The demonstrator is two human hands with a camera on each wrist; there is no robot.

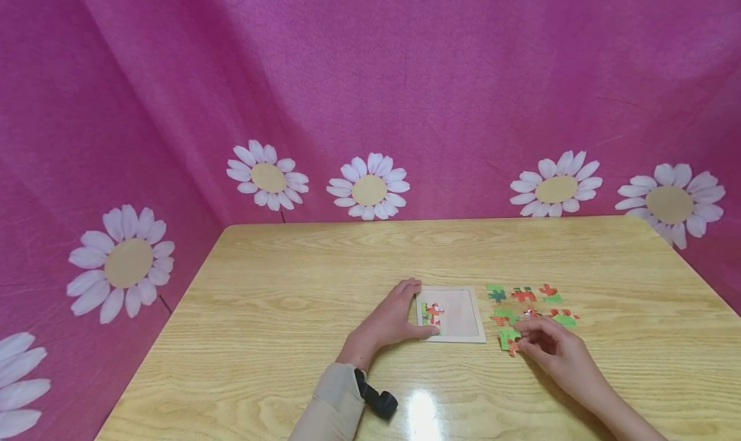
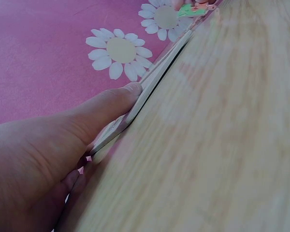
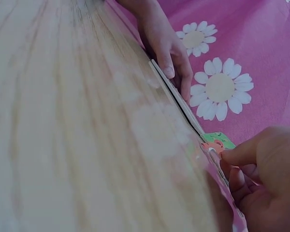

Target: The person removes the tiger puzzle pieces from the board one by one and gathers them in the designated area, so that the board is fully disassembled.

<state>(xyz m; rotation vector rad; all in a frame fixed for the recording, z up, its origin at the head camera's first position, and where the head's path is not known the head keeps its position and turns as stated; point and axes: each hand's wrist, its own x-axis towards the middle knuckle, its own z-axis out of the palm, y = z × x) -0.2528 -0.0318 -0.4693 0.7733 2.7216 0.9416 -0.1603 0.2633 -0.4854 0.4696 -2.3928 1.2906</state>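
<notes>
On the table lies a square wooden puzzle tray (image 1: 480, 325) with a pale rim. A few joined jigsaw pieces (image 1: 433, 314) showing an orange animal sit along its inner left side. My left hand (image 1: 395, 315) grips the tray by its left side, thumb over the near rim and fingers at the far left corner. To the right of the tray, my right hand (image 1: 558, 351) pinches a green and orange puzzle piece (image 1: 507, 339) between thumb and fingers. In the right wrist view this puzzle piece (image 3: 217, 141) appears tilted up, its lower part hidden by the fingertips.
Several loose puzzle pieces (image 1: 523, 295) lie in rough rows beyond the right hand. The wooden table (image 1: 278, 299) extends back to a pink curtain (image 1: 451, 94) with white daisies. A black strap (image 1: 379, 402) hangs at the left wrist.
</notes>
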